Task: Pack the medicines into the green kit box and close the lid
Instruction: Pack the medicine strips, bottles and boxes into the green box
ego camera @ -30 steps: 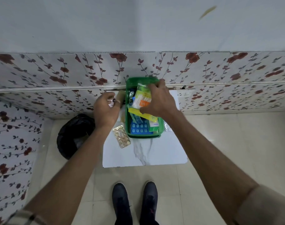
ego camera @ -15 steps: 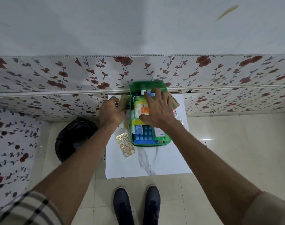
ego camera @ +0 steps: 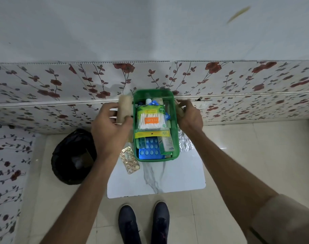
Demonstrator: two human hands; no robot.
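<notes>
Moved off the cotton-bud packet [ego camera: 151, 119]: right hand [ego camera: 191, 117], now at the green kit box's [ego camera: 174, 138] right side, fingers curled on something beige, grip unclear. Nearest, on the white counter [ego camera: 167, 176], a gold blister strip [ego camera: 130, 160] beside the box. Farther, left hand [ego camera: 111, 131], fingers closed around a beige roll [ego camera: 124, 109]. Box open, packed full.

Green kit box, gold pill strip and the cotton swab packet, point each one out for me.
green kit box [ego camera: 174, 120], head view, right wall.
gold pill strip [ego camera: 130, 160], head view, middle of the strip.
cotton swab packet [ego camera: 151, 120], head view, orange label.
</notes>
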